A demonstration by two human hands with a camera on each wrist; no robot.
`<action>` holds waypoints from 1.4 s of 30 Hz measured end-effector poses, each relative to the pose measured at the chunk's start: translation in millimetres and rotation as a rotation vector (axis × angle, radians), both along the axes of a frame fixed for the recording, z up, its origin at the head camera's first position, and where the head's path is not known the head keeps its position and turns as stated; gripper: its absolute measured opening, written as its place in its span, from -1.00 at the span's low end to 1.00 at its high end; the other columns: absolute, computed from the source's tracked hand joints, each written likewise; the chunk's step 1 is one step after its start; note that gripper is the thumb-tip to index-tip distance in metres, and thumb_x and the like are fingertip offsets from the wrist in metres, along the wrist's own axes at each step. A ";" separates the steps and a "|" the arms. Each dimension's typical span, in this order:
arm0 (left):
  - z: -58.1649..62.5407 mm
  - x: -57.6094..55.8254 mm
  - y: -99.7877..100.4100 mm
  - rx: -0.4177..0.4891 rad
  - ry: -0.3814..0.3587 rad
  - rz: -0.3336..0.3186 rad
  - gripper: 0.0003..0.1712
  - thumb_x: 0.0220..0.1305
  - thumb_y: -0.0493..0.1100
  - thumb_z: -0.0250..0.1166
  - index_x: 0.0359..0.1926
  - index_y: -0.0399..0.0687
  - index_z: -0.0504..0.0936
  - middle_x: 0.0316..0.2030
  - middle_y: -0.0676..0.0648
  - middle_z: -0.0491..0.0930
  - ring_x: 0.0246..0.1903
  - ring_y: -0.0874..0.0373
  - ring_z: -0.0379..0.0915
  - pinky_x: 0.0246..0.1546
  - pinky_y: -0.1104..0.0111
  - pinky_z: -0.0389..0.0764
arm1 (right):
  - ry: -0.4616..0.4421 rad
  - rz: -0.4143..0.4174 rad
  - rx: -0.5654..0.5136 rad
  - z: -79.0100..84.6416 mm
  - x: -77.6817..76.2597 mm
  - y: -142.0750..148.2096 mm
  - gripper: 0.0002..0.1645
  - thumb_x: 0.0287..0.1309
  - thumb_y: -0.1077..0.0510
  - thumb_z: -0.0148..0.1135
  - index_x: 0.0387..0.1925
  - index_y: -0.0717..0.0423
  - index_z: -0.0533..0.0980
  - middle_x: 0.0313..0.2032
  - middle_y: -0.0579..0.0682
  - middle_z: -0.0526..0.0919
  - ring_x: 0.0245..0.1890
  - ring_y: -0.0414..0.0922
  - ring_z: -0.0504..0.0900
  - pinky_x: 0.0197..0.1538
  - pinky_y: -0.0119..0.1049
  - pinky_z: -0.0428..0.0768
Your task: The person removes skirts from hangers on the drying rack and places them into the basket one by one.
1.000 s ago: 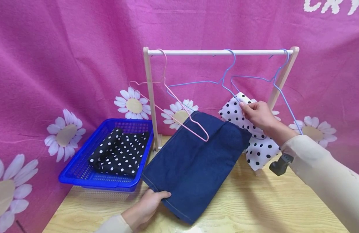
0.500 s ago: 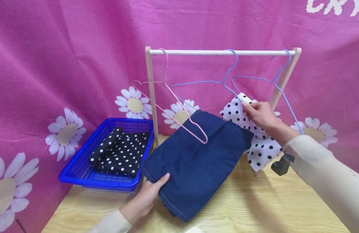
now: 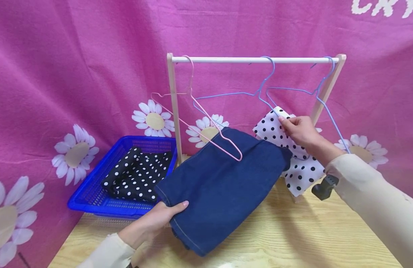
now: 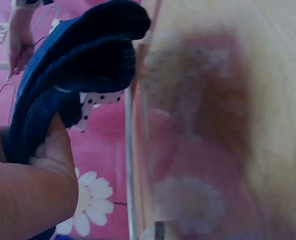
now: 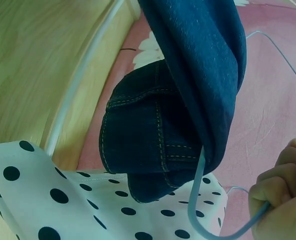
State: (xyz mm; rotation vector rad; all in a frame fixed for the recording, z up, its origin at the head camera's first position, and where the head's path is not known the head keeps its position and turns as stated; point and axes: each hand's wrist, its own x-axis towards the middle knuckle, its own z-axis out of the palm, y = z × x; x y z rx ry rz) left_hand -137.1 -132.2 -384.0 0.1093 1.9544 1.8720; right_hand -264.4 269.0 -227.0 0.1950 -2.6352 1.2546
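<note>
Farthest left, at the back left corner of the table (image 3: pixel 327 230), sits a blue basket (image 3: pixel 102 208) with a black cloth with white dots (image 3: pixel 136 178) bunched inside it. Just right of it comes the person's left hand (image 3: pixel 156 217), reaching in over the table's near edge and pinching the lower left corner of the denim garment (image 3: pixel 223 190). The thumb lies flat on top; the other fingers are, I would guess, tucked beneath, but the cloth covers them and the left wrist view is blurred.

A wooden rack (image 3: pixel 173 104) stands along the table's back edge, and from its white rail (image 3: pixel 223 60) a pink hanger (image 3: pixel 191 90) dangles in front of the denim. The denim slants above the middle of the table, its upper end folded over the lower bar of the middle blue hanger (image 3: pixel 259 91).

The right hand (image 3: pixel 300 130) has that hanger's right side nipped between thumb and curled fingers. Behind this hand, towards the back right corner, a white cloth with black dots (image 3: pixel 303 175) hangs below the second blue hanger (image 3: pixel 317 91).
</note>
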 end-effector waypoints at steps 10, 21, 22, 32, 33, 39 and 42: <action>19.0 -5.9 -24.4 -0.037 0.041 -0.082 -0.17 0.48 0.03 0.18 0.54 -0.26 0.07 0.29 -0.29 0.53 0.08 0.14 0.64 0.20 0.17 0.62 | -0.016 0.002 0.010 0.6 -1.1 3.5 -0.34 0.51 -0.15 -0.01 -0.82 -0.27 0.42 -0.73 -0.35 0.33 -0.58 -0.31 0.21 -0.56 -0.36 0.17; 26.6 -10.6 -38.2 -0.047 0.034 -0.078 -0.20 0.48 0.03 0.18 0.51 -0.29 0.11 0.14 -0.15 0.67 -0.04 0.22 0.68 0.12 0.24 0.66 | -0.027 0.009 -0.010 0.6 -1.7 5.0 -0.34 0.52 -0.12 0.00 -0.82 -0.29 0.43 -0.73 -0.35 0.34 -0.68 -0.37 0.19 -0.63 -0.42 0.16; 27.3 -10.8 -39.0 -0.050 0.030 -0.079 -0.21 0.48 0.04 0.18 0.50 -0.29 0.11 0.12 -0.14 0.68 -0.05 0.22 0.69 0.11 0.22 0.66 | -0.026 0.006 -0.011 0.7 -1.6 5.2 -0.35 0.52 -0.12 0.00 -0.82 -0.29 0.43 -0.73 -0.35 0.34 -0.69 -0.37 0.19 -0.64 -0.43 0.16; 25.7 -11.6 -45.0 -0.080 0.028 -0.075 -0.21 0.49 0.05 0.16 0.50 -0.30 0.11 0.23 -0.24 0.60 0.03 0.15 0.67 0.20 0.11 0.62 | -0.055 0.010 -0.028 1.4 -0.9 6.5 -0.33 0.52 -0.15 -0.02 -0.82 -0.30 0.42 -0.74 -0.35 0.34 -0.73 -0.38 0.20 -0.66 -0.45 0.20; 24.4 -10.7 -45.1 -0.079 0.022 -0.078 -0.22 0.49 0.05 0.17 0.48 -0.31 0.13 0.20 -0.24 0.62 0.02 0.15 0.68 0.18 0.12 0.64 | -0.064 0.011 -0.035 1.4 -0.7 6.3 -0.34 0.52 -0.15 -0.02 -0.82 -0.29 0.42 -0.74 -0.35 0.34 -0.74 -0.38 0.21 -0.67 -0.45 0.21; 15.8 -2.4 -41.9 -0.030 0.001 -0.136 -0.27 0.48 -0.01 0.17 0.44 -0.38 0.19 0.12 -0.24 0.68 -0.02 0.10 0.71 0.06 0.14 0.71 | -0.098 0.003 -0.046 1.4 -0.1 4.9 -0.36 0.52 -0.16 -0.05 -0.78 -0.26 0.43 -0.72 -0.33 0.33 -0.73 -0.38 0.23 -0.66 -0.45 0.23; 11.7 2.4 -38.4 0.013 -0.009 -0.171 -0.29 0.48 -0.05 0.17 0.44 -0.39 0.20 0.14 -0.27 0.65 0.00 0.05 0.70 0.04 0.09 0.72 | -0.112 0.005 -0.056 0.9 -0.4 4.7 -0.37 0.53 -0.17 -0.06 -0.76 -0.26 0.44 -0.71 -0.32 0.34 -0.73 -0.38 0.23 -0.66 -0.45 0.23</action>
